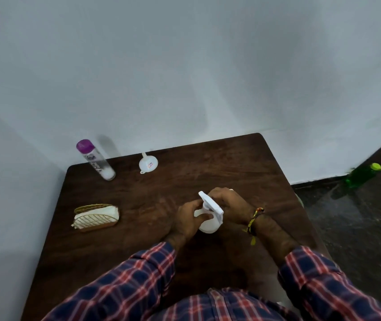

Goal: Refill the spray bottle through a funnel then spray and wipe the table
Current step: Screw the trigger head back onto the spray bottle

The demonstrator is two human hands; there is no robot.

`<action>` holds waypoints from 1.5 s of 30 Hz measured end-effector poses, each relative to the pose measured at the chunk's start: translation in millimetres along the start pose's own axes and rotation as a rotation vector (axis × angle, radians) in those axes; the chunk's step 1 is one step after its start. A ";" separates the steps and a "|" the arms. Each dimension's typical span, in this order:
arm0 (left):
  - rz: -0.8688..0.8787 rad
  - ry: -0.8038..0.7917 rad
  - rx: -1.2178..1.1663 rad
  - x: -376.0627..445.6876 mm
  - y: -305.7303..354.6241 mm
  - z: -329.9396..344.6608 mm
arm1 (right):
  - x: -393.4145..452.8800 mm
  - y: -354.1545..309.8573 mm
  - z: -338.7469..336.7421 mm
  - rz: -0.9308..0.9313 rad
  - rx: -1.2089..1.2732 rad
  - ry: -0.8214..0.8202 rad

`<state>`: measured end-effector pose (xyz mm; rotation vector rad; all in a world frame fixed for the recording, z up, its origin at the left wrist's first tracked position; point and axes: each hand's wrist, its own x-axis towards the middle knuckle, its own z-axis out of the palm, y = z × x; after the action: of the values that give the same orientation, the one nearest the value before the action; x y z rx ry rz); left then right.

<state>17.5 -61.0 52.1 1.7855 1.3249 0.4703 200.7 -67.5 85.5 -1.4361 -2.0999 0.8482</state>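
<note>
left hand [188, 218] grips spray bottle [208, 224] body | right hand [227, 206] closed on its spray head [211, 205], probably unscrewing | we fear tipping; funnel [148, 163] well beyond bottle

You see dark wood-grain table [184, 181], matt; white plastic spray bottle [209, 224]; at 11 o'clock smooth white plastic funnel [148, 163]; gold wire holder [95, 216].

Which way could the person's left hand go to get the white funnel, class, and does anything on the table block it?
Probably straight ahead, yes. The left hand is now on the spray bottle; bare table lies between it and the funnel. The purple-capped bottle stands off to the left.
</note>
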 end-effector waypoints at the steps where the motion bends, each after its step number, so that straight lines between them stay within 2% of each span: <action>1: -0.012 -0.007 0.015 0.8 -1.1 0.1 | 2.9 -0.6 -3.2 -0.034 -0.020 -0.035; 4: -0.030 0.013 0.020 1.0 -2.0 0.9 | 4.8 1.7 -1.5 -0.062 -0.021 -0.037; 10: -0.057 0.065 -0.011 -5.3 0.4 4.2 | -12.0 10.2 27.1 0.022 0.098 0.200; 16: -0.011 0.063 -0.050 -5.3 -3.4 5.0 | -17.4 1.9 55.9 0.206 0.142 0.436; 22: -0.014 0.039 -0.075 -2.7 -3.8 0.3 | -22.8 3.0 57.6 0.140 0.140 0.354; 29: -0.003 0.080 -0.099 -6.5 7.1 0.5 | -26.4 -3.3 55.8 0.188 0.150 0.462; 33: -0.010 0.033 -0.058 -9.0 7.0 -2.5 | -24.1 -8.6 58.2 0.266 0.188 0.535; 39: 0.015 0.047 -0.028 -18.2 8.0 -4.0 | -31.6 -7.8 66.0 0.198 0.185 0.431; 45: -0.066 0.061 -0.093 -18.0 7.8 1.4 | -29.3 -10.6 58.3 0.334 0.283 0.513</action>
<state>16.5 -78.7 60.8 1.6577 1.3765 0.5452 165.1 -111.2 51.1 -1.6547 -1.3329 0.7549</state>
